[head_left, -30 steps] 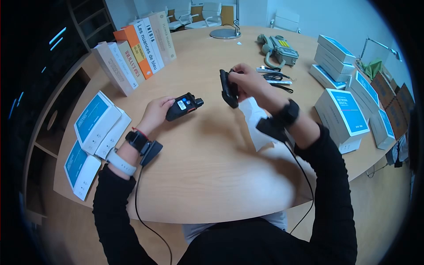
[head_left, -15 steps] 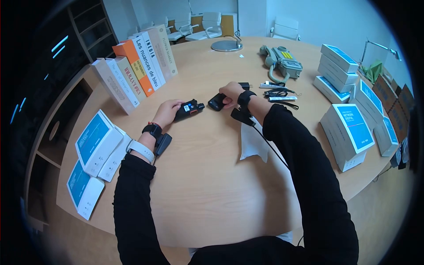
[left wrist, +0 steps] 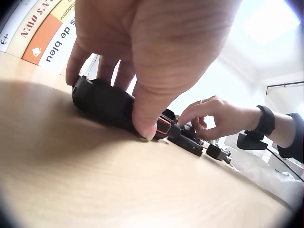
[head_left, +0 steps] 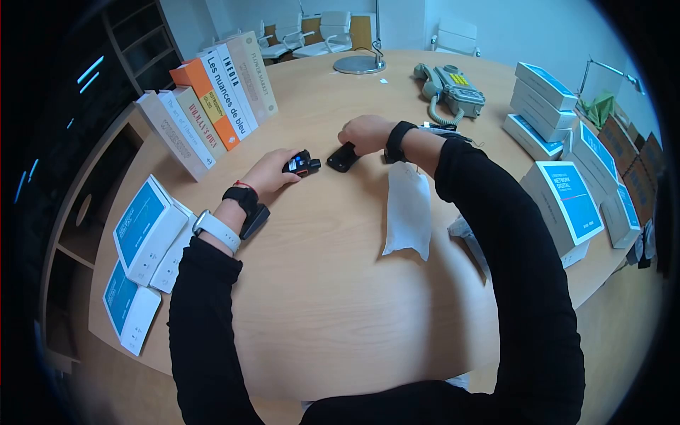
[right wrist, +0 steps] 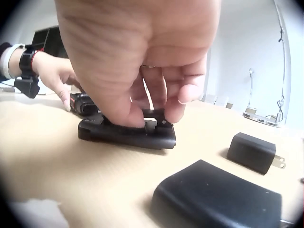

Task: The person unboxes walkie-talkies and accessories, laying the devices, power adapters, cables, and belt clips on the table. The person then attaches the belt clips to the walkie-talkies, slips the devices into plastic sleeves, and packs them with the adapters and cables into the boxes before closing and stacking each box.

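Note:
My left hand (head_left: 273, 172) grips a black handheld radio (head_left: 301, 163) that lies on the table, its knob end toward the right. In the left wrist view the thumb presses the near side of the radio (left wrist: 104, 102), close to an orange-rimmed button, and the other fingers reach over its far side. Just right of it, my right hand (head_left: 367, 133) pinches a flat black piece (head_left: 342, 157) with a raised clip. The right wrist view has thumb and forefinger on the clip of this piece (right wrist: 128, 135), which lies low at the table top.
Near the right hand are a black power plug (right wrist: 251, 152) and a black block (right wrist: 218, 199). A white sheet (head_left: 409, 212) lies under the right forearm. Books (head_left: 227, 92) stand at back left, boxes (head_left: 145, 230) at left and right (head_left: 567, 205), a telephone (head_left: 453, 91) behind.
The right hand has lowered the flat black piece from an upright, raised hold to the table beside the radio. My left hand has brought the radio down and slightly right, still gripping it.

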`<state>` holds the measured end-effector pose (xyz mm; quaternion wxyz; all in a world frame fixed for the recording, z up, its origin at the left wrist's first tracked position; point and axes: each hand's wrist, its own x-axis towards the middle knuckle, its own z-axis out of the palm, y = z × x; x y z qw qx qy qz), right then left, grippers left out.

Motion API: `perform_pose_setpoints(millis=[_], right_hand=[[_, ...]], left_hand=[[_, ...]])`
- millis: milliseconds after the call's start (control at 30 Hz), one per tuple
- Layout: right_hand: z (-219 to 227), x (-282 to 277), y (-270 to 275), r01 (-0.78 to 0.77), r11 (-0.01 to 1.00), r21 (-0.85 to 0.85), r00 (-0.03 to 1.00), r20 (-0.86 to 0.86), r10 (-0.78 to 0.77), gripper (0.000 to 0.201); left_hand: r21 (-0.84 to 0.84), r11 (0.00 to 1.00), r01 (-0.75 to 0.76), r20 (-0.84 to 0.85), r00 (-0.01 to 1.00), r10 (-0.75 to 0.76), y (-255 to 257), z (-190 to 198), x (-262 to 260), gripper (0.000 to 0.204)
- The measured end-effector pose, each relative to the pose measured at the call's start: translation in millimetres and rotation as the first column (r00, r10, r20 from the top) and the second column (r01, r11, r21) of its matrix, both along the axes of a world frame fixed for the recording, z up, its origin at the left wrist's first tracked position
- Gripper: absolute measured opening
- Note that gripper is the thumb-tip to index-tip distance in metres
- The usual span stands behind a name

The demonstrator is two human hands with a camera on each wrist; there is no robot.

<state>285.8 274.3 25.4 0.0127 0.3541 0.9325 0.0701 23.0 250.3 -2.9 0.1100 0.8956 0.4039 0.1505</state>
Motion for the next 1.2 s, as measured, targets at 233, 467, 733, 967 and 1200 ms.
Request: perform_pose_setpoints(millis=[233, 467, 733, 967, 1200], right_hand=[[2, 11, 36, 0.356, 0.934, -0.014, 0.932, -0.071, -0.356, 0.024], [-12, 10, 56, 0.374, 0.927, -0.037, 0.897, -0.24, -0.372, 0.034], [-9, 1, 51, 0.268, 0.961, -0.073, 0.942, -0.191, -0.277, 0.038], [-6, -2, 50, 0.291, 0.948, -0.127, 0.944, -0.124, -0.307, 0.039], [19, 18, 21, 0.264, 0.963, 0.055, 0.943, -0.226, -0.245, 0.045]], left_hand=[[0.007, 0.995, -0.099, 0.011, 0.995, 0.098, 47, -7, 1, 0.058], [-0.032, 0.992, -0.118, 0.002, 0.993, 0.118, 70, -11, 3, 0.059], [-0.034, 0.99, -0.135, -0.025, 0.991, 0.134, 85, -8, 1, 0.059], [-0.121, 0.981, -0.152, -0.031, 0.988, 0.149, 91, -8, -2, 0.062], [0.385, 0.912, -0.142, -0.064, 0.982, 0.18, 62, -10, 1, 0.062]])
